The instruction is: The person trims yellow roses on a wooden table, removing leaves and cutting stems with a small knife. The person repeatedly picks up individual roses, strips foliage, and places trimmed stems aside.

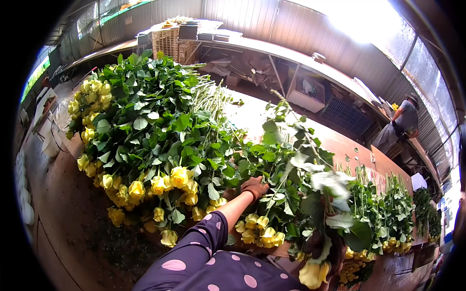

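Observation:
My left hand (pixel 256 188), in what looks like a brown glove, reaches in among the leafy rose stems (pixel 267 156) on the table. Leaves cover its fingertips, so its grip cannot be made out. Close to my body, my right hand (pixel 338 251) is dark and partly hidden by leaves. It is shut on a yellow rose (pixel 312 274), bloom down, with the leafy stem rising above the hand and blurred leaves around it. Between my hands lies a small cluster of yellow roses (pixel 267 234). A large heap of yellow roses (pixel 145 120) spreads to the left.
Sorted rows of roses (pixel 380 211) lie further right on the wooden table (pixel 335 140). Behind it runs a long shelf (pixel 262 46) with a wicker basket (pixel 165 43) and a blue crate (pixel 346 114). A person (pixel 404 116) stands at the far right.

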Demonstrator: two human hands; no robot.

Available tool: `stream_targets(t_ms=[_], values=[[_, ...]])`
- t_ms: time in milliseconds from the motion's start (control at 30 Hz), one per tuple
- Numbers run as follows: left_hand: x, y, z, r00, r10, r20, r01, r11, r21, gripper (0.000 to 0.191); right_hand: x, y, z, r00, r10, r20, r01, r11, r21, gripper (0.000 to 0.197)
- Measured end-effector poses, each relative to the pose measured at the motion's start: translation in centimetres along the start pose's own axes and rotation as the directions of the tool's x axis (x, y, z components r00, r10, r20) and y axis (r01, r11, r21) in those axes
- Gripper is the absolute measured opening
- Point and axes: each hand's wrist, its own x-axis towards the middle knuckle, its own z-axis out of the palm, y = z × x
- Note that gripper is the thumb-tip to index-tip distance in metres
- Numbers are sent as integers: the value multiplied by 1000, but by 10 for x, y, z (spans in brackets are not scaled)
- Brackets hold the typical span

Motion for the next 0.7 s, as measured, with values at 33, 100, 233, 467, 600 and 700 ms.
stream_targets(t_ms=[33,100,233,467,600,700], values=[[1,-9,4,998,15,-61,-16,1000,-8,56,-6,0,-1,1000,7,-20,-7,1000,-2,27],[2,-31,-1,999,-44,31,53,930,-363,47,-1,11,-13,993,77,-86,-66,990,125,28],[-19,-65,-17,998,39,53,40,281,-959,29,77,97,-82,989,116,-90,-115,993,20,29],[-37,-92,-50,942,328,76,85,-14,-996,27,78,108,-92,969,-247,14,6,-33,-999,40],[-76,-96,-69,961,251,114,118,-1,-993,29,62,77,-25,751,-478,456,250,-432,-866,43],[-125,-65,-70,986,163,39,-9,284,-959,36,79,109,0,925,-286,251,318,221,-922,48]])
